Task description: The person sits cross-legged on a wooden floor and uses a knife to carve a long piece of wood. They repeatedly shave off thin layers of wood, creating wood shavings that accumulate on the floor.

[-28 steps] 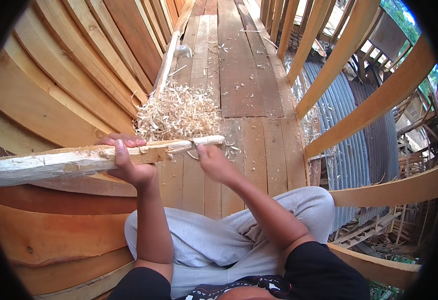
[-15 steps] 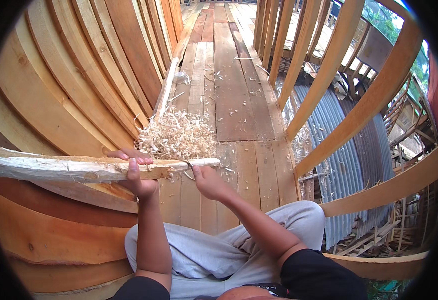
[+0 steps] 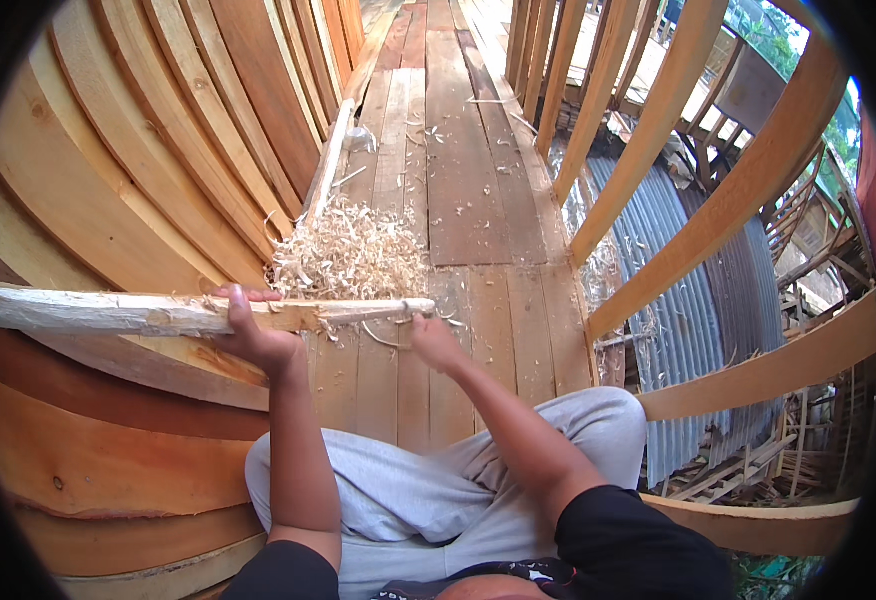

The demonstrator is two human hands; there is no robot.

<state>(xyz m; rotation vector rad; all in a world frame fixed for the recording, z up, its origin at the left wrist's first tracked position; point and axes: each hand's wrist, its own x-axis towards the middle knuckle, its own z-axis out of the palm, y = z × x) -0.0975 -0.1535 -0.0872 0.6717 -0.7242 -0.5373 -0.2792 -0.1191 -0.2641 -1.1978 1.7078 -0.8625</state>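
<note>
A long pale wooden pole [image 3: 158,313], its bark stripped and its right end whittled thin, reaches across in front of me from the left edge. My left hand [image 3: 256,335] is closed round it near the middle, thumb on the near side and fingers beyond. At the tapered tip, my right hand [image 3: 438,342] is closed on a small knife, mostly hidden by the fist and the pole; its dark blade shows better in the earlier frame. A thin curled shaving [image 3: 383,340] hangs below the carved end.
A heap of wood shavings [image 3: 348,252] lies on the plank floor [image 3: 468,190] just beyond the pole. Upright boards [image 3: 88,190] wall my left. Slanted wooden railing posts [image 3: 648,130] stand at right, with corrugated metal sheets [image 3: 668,300] below. My crossed legs [image 3: 388,490] are beneath my arms.
My right hand has slid right along the pole to its tip. The left hand and the pole have shifted slightly left and away from me. A curled shaving now shows under the carved end.
</note>
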